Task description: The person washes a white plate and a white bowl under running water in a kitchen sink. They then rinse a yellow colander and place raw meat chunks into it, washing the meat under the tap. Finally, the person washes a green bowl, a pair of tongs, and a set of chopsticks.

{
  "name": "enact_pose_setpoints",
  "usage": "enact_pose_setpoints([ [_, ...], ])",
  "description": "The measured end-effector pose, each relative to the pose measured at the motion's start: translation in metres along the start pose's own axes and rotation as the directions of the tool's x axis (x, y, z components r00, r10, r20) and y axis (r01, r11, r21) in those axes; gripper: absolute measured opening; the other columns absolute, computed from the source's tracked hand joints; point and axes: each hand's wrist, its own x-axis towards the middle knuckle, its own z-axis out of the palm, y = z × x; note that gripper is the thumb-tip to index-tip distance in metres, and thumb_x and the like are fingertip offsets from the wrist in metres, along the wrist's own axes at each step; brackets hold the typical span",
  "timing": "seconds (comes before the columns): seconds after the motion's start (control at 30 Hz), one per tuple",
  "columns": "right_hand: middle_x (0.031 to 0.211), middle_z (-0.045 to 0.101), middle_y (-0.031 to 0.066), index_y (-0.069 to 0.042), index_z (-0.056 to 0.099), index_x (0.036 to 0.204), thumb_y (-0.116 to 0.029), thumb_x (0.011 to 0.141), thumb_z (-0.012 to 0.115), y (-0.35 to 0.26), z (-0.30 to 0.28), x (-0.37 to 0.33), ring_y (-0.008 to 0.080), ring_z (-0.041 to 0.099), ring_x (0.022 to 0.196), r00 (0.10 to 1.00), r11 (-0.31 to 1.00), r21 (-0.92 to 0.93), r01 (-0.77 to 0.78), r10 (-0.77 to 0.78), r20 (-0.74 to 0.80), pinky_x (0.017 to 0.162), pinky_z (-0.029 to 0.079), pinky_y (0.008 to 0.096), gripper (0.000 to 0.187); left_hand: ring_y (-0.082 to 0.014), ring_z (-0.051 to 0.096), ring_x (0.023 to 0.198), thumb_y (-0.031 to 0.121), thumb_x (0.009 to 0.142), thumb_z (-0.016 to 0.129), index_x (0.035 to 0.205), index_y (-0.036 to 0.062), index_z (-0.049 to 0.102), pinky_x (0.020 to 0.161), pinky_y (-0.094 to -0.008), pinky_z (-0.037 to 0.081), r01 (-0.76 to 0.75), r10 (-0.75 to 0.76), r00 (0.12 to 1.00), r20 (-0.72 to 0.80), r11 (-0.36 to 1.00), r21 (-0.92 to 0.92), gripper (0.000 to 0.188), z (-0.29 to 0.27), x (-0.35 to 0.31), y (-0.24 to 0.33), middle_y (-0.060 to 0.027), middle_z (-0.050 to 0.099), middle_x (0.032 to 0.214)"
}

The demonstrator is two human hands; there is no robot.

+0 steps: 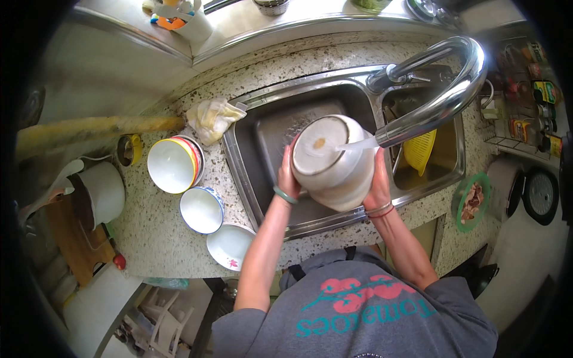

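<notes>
Over the left basin of a steel sink (243, 179), a whitish rounded pot (349, 179) is tipped so its flat base, with a brown spot in the middle, faces up. My left hand (287, 172) grips its left side and my right hand (378, 186) its right side. Water streams onto the base from the curved chrome faucet (441, 110), splashing beyond the far left rim. The pot's mouth is turned away from view. Most of my fingers are hidden behind its wall.
Left of the sink are stacked bowls (170, 166), a blue-rimmed bowl (202, 210), a shallow dish (230, 247) and a crumpled cloth (215, 118). A yellow strainer (419, 150) occupies the right basin. Farther right, a green plate (463, 210) holds meat pieces.
</notes>
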Motion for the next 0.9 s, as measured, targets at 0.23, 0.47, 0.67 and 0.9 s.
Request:
enact_pose_setpoints([
  [0.23, 0.132, 0.051, 0.0071, -0.009, 0.042, 0.135, -0.051, 0.097, 0.040, 0.036, -0.024, 0.032, 0.0236, 0.049, 0.121, 0.990, 0.993, 0.116, -0.020, 0.036, -0.138, 0.105, 0.038, 0.0411, 0.057, -0.0277, 0.026, 0.139, 0.021, 0.095, 0.046, 0.136, 0.0032, 0.043, 0.115, -0.0431, 0.016, -0.167, 0.505, 0.816, 0.280, -0.258, 0.952, 0.045, 0.087, -0.057, -0.016, -0.0097, 0.032, 0.148],
  [0.47, 0.118, 0.057, 0.0059, -0.002, 0.051, 0.125, -0.047, 0.099, 0.041, 0.032, -0.002, 0.019, 0.0144, 0.053, 0.108, 0.998, 0.962, -0.272, 0.015, -0.031, -0.057, 0.091, 0.044, 0.0283, 0.053, -0.0277, 0.041, 0.129, 0.022, 0.088, 0.054, 0.120, 0.0087, 0.061, 0.108, -0.0483, 0.030, -0.516, 0.254, 0.718, 0.649, -0.431, 0.740, 0.035, 0.105, -0.022, 0.012, -0.0063, 0.054, 0.130],
  [0.67, 0.101, 0.063, 0.0070, 0.002, 0.058, 0.113, -0.047, 0.091, 0.058, 0.005, -0.002, 0.004, 0.0120, 0.059, 0.084, 0.986, 0.795, -0.583, -0.168, 0.147, -0.084, 0.070, 0.049, 0.0288, 0.054, -0.0249, 0.056, 0.114, 0.028, 0.096, 0.047, 0.121, -0.0005, 0.058, 0.103, -0.0371, 0.039, -0.321, -0.069, 0.922, 0.381, 0.415, 0.851, 0.040, 0.068, 0.045, 0.044, -0.0097, 0.061, 0.122],
  [0.9, 0.102, 0.064, 0.0071, 0.003, 0.059, 0.113, -0.026, 0.087, 0.068, -0.006, 0.023, -0.018, 0.0149, 0.062, 0.092, 0.996, 0.914, -0.400, -0.064, 0.083, 0.030, 0.077, 0.051, 0.0300, 0.040, -0.0234, 0.060, 0.109, 0.056, 0.096, 0.034, 0.132, 0.0026, 0.048, 0.094, -0.0379, 0.050, 0.341, -0.348, 0.937, -0.004, 0.915, 0.215, 0.065, 0.006, -0.006, 0.013, -0.0133, 0.058, 0.123],
])
